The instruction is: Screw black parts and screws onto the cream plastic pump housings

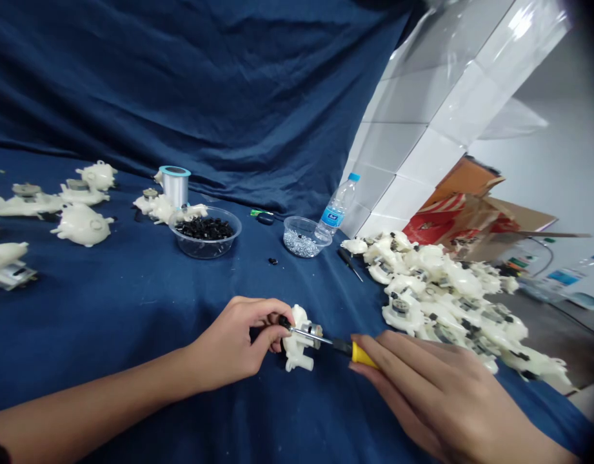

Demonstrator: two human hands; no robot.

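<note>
The right hand (436, 393) hides most of the handle of the screwdriver (362, 354). Its tip is lost at a black piece (285, 321), which the left hand (243, 341) partly covers. The picture cuts off both arms, the near edge of the worktop (146, 399) and white parts (4, 258) at its left. The print on the bottle (338, 205) is too small to read; the bag (451, 222) is blurred.

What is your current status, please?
Right hand gripping yellow-handled screwdriver. Left hand pinching small black piece at screwdriver's tip, by white molded part. Pile of white parts beyond right hand, not between hands.
</note>
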